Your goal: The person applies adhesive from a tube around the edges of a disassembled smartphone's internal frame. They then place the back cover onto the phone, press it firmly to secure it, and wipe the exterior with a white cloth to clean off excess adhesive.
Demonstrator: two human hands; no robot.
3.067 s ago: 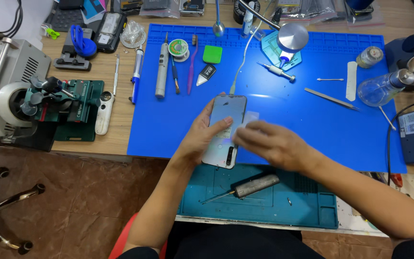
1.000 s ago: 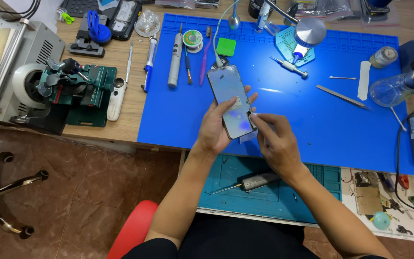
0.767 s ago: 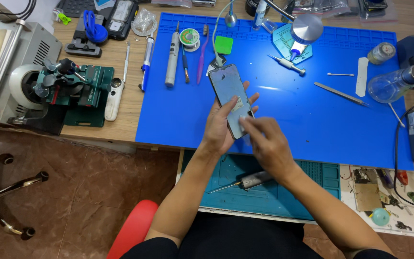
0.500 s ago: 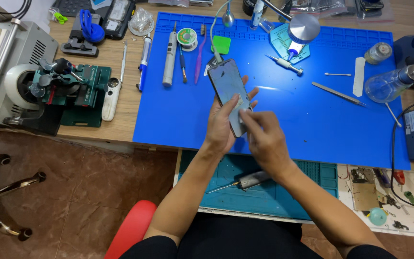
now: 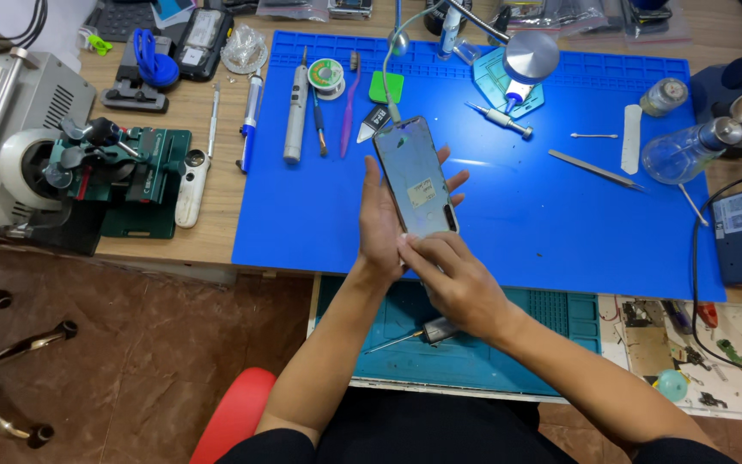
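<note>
**Inspector:** Start with the largest item. The bench (image 5: pixel 216 232) carries one blue work mat (image 5: pixel 560 215) across its middle and right; one teal mat (image 5: pixel 491 344) sits on a pulled-out tray below the front edge.

**Assistant:** And on the left end?

**Inspector:** One grey machine with a roller (image 5: pixel 10 146), and beside it one green clamping fixture (image 5: pixel 130 176).

**Assistant:** The item being worked?

**Inspector:** One smartphone (image 5: pixel 416 176), held above the mat's front-centre, tilted, a small label on its upper face. The left hand (image 5: pixel 381 228) grips it from beneath, fingers wrapped around both long edges. The right hand (image 5: pixel 453 279) pinches at its lower corner, fingertips closed on the edge.

**Assistant:** Risks?

**Inspector:** In my judgement, three. It is supported in the air, so a slip of the left grip would drop it onto the mat. Hard pressure at the corner could crack or bend the panel. One cable (image 5: pixel 388 60) runs to its top end; a tug could strain that connection.

**Assistant:** Smaller items?

**Inspector:** One clear bottle (image 5: pixel 684 150) near the right edge, one grey pen-shaped driver (image 5: pixel 295 112), one pair of tweezers (image 5: pixel 594 169), one solder spool (image 5: pixel 326 72).
</note>
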